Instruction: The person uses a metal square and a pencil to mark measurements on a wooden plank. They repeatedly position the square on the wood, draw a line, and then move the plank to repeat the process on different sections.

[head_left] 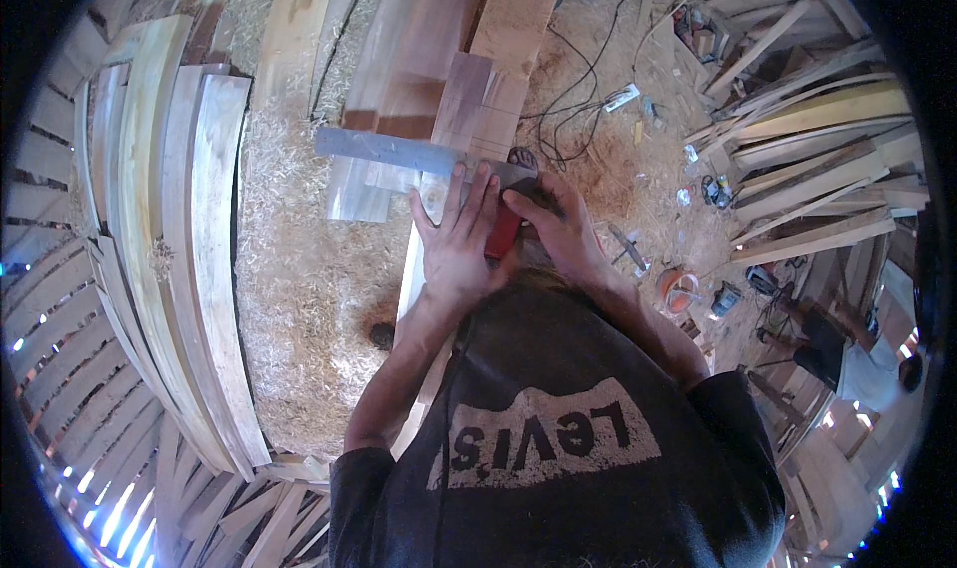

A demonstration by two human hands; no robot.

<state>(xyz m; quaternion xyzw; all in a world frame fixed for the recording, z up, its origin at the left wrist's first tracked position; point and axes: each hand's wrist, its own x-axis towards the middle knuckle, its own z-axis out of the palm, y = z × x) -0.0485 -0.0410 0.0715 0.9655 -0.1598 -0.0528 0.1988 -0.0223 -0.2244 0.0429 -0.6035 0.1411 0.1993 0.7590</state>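
Observation:
A long flat metal blade (pixel 389 150), which looks like that of a try square, lies across the end of a reddish-brown plank (pixel 478 94) with thin lines marked on it. My left hand (pixel 457 234) rests with fingers spread, its fingertips at the blade's near edge. At the blade's right end, my right hand (pixel 570 227) has its fingers curled round a dark part (pixel 519 179). Between my hands shows a red piece (pixel 503 234); whether it joins the dark part is hidden by my fingers.
Long pale boards (pixel 214 219) are stacked on the left. Sawdust and shavings cover the ground (pixel 299 299). On the right lie a black cable (pixel 588 99), an orange round container (pixel 679 290) and piled planks (pixel 817 184). Another person (pixel 862 369) is at far right.

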